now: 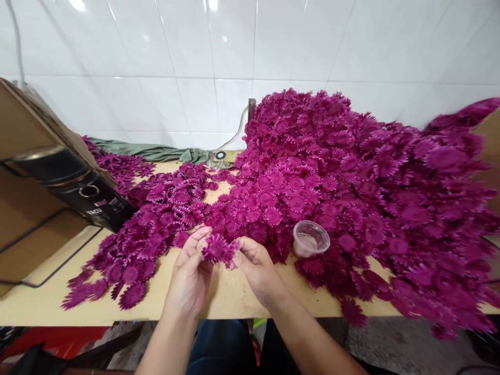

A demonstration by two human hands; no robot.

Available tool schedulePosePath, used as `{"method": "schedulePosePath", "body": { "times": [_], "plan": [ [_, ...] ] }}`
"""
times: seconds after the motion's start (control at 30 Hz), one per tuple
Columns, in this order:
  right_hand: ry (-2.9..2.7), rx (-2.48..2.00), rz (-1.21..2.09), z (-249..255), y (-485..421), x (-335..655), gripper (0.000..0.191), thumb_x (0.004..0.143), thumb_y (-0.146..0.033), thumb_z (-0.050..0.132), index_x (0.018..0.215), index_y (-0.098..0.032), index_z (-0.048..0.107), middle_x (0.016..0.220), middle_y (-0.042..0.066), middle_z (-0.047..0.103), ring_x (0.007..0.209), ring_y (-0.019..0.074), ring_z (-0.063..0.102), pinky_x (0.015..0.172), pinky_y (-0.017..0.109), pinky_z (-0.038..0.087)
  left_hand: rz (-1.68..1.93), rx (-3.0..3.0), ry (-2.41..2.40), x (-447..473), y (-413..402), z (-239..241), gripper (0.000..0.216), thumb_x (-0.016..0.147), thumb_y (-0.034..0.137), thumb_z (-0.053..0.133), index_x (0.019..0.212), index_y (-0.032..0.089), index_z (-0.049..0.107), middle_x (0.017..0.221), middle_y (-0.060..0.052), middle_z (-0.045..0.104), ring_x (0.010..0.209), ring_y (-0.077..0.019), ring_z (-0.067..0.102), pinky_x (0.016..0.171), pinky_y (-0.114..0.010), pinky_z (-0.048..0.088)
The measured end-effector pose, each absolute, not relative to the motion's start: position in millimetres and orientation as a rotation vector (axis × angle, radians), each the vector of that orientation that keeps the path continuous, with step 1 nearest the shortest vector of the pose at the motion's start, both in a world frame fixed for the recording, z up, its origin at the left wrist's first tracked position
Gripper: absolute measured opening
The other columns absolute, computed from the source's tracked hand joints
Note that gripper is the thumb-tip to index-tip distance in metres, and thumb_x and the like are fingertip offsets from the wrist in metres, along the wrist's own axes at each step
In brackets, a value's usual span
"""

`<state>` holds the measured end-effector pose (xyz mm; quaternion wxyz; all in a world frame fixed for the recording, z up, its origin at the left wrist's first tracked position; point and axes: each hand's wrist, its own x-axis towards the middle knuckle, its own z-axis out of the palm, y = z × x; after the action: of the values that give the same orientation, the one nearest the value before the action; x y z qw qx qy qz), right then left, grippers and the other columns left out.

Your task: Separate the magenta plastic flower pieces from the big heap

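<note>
Between my two hands, just above the table's front edge, is a magenta artificial flower head (217, 249) with fringed petals. My left hand (191, 276) has its fingers closed on the flower's left side. On the flower's right side, my right hand (258, 268) pinches the petals between thumb and fingers. Whether it is one layer or several stacked together, I cannot tell. A small clear plastic cup (311, 239) with pale contents stands to the right of my right hand, among loose flowers.
A large heap of magenta flowers (304, 172) fills the right side, some hanging over the front edge. A smaller pile (156, 224) lies left on the table (234, 297). A black vacuum flask (74, 182) leans by cardboard (35, 120). Green cloth (144, 150) lies along the tiled wall.
</note>
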<state>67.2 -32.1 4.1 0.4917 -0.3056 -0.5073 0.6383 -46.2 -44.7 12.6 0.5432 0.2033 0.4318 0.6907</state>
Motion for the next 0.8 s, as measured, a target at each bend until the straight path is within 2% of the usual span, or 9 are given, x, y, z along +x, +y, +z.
{"method": "schedulePosePath", "body": {
  "times": [0.23, 0.4, 0.5, 0.63, 0.8],
  "plan": [
    [-1.359, -0.946, 1.390, -4.9, -24.5, 65.0, 0.017, 0.070, -0.032, 0.049, 0.063, -0.019, 0.041, 0.055, -0.004, 0.044, 0.051, 0.0095, 0.041, 0.052, 0.024, 0.035, 1.436, 0.938, 1.222, -53.2, -53.3, 16.3, 0.034, 0.061, 0.041, 0.069, 0.083, 0.016, 0.063, 0.075, -0.002, 0.061, 0.071, -0.0130, 0.054, 0.068, -0.023, 0.043],
    [-1.523, -1.147, 1.103, -5.5, -28.0, 65.6, 0.010, 0.070, -0.024, 0.050, 0.063, -0.018, 0.047, 0.060, -0.002, 0.047, 0.056, 0.0101, 0.043, 0.054, 0.023, 0.034, 1.392, 1.026, 1.362, -46.6, -55.7, 10.6, 0.032, 0.057, 0.039, 0.070, 0.078, 0.017, 0.061, 0.069, 0.000, 0.060, 0.066, -0.0136, 0.054, 0.062, -0.025, 0.045],
    [-1.603, -1.138, 1.030, -2.5, -28.4, 66.5, 0.014, 0.073, -0.023, 0.048, 0.061, -0.018, 0.045, 0.058, -0.003, 0.044, 0.056, 0.0097, 0.041, 0.053, 0.022, 0.032, 1.424, 0.972, 1.348, -47.4, -52.0, 4.6, 0.028, 0.057, 0.038, 0.070, 0.072, 0.016, 0.060, 0.067, 0.000, 0.061, 0.065, -0.0132, 0.054, 0.063, -0.025, 0.045],
    [-1.577, -1.073, 1.107, -2.8, -27.0, 66.9, 0.016, 0.075, -0.026, 0.048, 0.063, -0.018, 0.043, 0.054, -0.005, 0.041, 0.052, 0.0083, 0.039, 0.049, 0.021, 0.031, 1.504, 0.971, 1.375, -51.1, -48.2, -0.1, 0.024, 0.057, 0.035, 0.069, 0.070, 0.016, 0.061, 0.065, 0.000, 0.062, 0.065, -0.0137, 0.055, 0.064, -0.025, 0.045],
    [-1.415, -1.067, 1.350, -9.0, -25.7, 64.0, 0.030, 0.077, -0.042, 0.048, 0.061, -0.017, 0.046, 0.054, -0.003, 0.046, 0.051, 0.0080, 0.042, 0.050, 0.021, 0.035, 1.641, 1.164, 1.516, -46.1, -52.1, -4.9, 0.014, 0.063, 0.027, 0.065, 0.074, 0.019, 0.064, 0.071, -0.002, 0.064, 0.070, -0.0162, 0.058, 0.070, -0.028, 0.046]
  ]
}}
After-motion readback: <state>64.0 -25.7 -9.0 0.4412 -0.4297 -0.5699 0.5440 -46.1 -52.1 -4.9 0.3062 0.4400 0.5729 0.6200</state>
